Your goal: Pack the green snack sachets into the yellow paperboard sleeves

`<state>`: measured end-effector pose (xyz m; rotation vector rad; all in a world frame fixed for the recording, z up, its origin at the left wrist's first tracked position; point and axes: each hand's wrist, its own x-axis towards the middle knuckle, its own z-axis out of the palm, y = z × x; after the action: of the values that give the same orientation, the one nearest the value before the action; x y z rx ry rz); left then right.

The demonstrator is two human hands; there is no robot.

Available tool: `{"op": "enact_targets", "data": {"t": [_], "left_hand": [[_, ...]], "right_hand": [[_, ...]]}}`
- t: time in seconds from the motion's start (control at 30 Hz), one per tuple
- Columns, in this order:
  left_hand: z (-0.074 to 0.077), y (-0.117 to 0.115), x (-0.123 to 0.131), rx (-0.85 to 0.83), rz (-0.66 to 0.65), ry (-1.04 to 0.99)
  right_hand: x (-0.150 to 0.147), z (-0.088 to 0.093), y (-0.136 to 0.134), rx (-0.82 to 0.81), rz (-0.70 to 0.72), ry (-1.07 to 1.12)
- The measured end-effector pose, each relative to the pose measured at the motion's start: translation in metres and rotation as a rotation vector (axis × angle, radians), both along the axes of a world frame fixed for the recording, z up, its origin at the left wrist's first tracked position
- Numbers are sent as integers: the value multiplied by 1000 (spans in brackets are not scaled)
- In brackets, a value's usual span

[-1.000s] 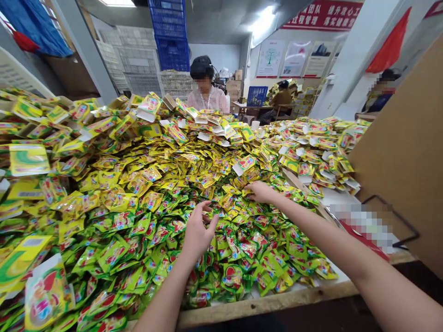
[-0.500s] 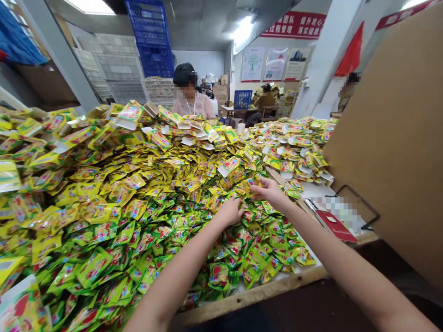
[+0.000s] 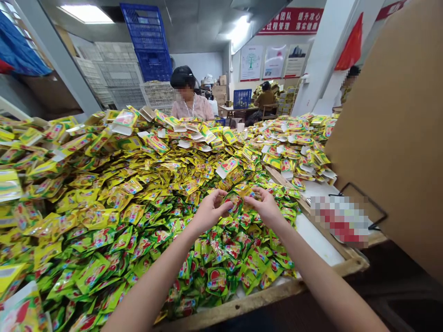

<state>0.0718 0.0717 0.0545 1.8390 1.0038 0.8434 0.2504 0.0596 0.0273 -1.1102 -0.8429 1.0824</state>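
Observation:
A huge heap of small yellow and green sachets [image 3: 138,203] covers the table in front of me. My left hand [image 3: 207,213] and my right hand [image 3: 265,205] are raised together just above the heap, near its middle. Both pinch the same green sachet [image 3: 236,201] between their fingertips, the left at its left edge and the right at its right edge. The right hand also seems to hold a yellow sachet [image 3: 247,190] against its fingers. Folded yellow cartons [image 3: 194,131] lie on the far part of the heap.
A wooden rim [image 3: 263,297] edges the table near me. A large brown cardboard sheet [image 3: 398,138] stands at the right, with a clipboard [image 3: 342,216] below it. A person [image 3: 188,99] sits across the table. Blue and white crates [image 3: 148,41] stack behind.
My two hands have come together from apart. The left hand rose off the heap and now both grip one green sachet. My view has shifted a little to the right.

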Motion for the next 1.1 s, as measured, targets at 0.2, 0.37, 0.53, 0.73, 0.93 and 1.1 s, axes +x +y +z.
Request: {"op": "enact_targets", "data": {"t": [0.2,0.37,0.53,0.73,0.93,1.1], "left_hand": [[0,-3,-5,-175,-4,-146],[-4,22,5,-150,-146,89],[5,86,33,339,65,466],[-6,134,51,533,209,585],[6,104,37,666,118,648],[28,49,-3,717,-199,610]], "right_hand": [[-35,-2,-7,-35,206,142],[-9,-2,-12,-88,338,59],[14,-11,1,-130,72,-7],[24,-26,17,-92,-106,-20],[29,-18,18,18,-50,80],[26,-10,7,77,126,61]]}}
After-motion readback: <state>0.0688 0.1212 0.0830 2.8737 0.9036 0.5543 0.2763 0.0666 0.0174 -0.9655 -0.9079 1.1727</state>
